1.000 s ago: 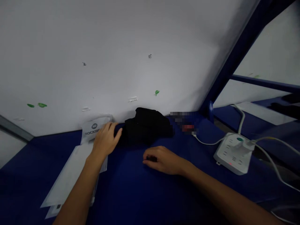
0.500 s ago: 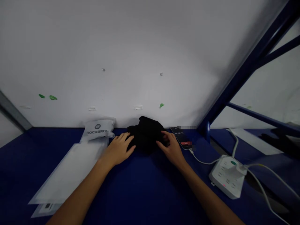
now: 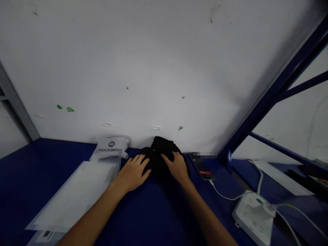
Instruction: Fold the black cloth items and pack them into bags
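Centrally, at the far edge of the deep-blue matte table (image 3: 153, 212), a crumpled black fabric bundle (image 3: 162, 152) is seen against the white wall (image 3: 153, 61). The left hand (image 3: 133, 172) is laid flat on the bundle's left side, fingers spread, nothing clasped. The right hand (image 3: 177, 167) is pressed on its right side, fingers loosely curved over the soft cloth; a closed grip cannot be confirmed. A white padded pouch (image 3: 110, 149) and flat translucent sleeves (image 3: 77, 194) are noted left; a slim dark phone (image 3: 201, 166) and a white boxy power strip (image 3: 252, 218) right.
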Demonstrator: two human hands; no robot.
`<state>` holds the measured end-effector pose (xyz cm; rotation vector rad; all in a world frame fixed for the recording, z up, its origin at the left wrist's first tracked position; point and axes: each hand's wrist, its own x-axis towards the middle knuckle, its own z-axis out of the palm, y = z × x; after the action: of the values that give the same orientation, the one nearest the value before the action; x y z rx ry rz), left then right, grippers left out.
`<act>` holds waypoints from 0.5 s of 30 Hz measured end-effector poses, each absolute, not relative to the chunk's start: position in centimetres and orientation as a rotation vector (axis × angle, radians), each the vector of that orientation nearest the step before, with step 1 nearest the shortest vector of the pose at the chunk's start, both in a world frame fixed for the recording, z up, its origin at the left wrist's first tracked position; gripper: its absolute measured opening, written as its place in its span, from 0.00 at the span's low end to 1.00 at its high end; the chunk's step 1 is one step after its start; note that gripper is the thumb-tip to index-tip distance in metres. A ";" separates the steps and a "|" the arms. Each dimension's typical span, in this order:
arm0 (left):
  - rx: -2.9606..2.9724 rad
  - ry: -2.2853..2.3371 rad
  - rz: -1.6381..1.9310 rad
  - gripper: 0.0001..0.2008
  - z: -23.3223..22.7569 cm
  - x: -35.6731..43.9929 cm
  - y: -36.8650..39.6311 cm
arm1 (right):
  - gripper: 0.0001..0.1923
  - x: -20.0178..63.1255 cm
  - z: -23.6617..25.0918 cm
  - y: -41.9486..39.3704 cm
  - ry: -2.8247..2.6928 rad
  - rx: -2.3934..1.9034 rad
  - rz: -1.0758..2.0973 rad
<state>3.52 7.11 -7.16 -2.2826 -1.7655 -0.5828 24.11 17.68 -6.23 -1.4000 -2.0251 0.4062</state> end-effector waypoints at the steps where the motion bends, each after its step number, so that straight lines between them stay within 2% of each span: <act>1: -2.280 -1.768 -0.591 0.24 -7.3 3.5 7.2 | 0.28 24.0 -6.6 17.7 -1.983 -1.369 0.376; 4: -2.290 -1.765 -0.621 0.23 -7.4 3.3 7.3 | 0.21 24.2 -7.4 17.4 -1.936 -1.194 0.329; 9: -2.287 -1.784 -0.848 0.20 -6.2 3.1 7.3 | 0.21 25.1 -6.6 16.3 -1.877 -1.028 0.552; 12: -2.222 -1.935 -1.219 0.19 -5.0 3.3 7.3 | 0.23 25.4 -5.4 15.6 -1.832 -0.957 0.701; 15: -2.153 -2.141 -1.736 0.21 -4.3 3.6 7.4 | 0.27 25.9 -4.4 15.0 -1.777 -0.968 0.944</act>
<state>3.59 7.42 -4.34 -2.1529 -2.1410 -1.7363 25.90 15.03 -4.43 -0.9679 -1.7766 0.9442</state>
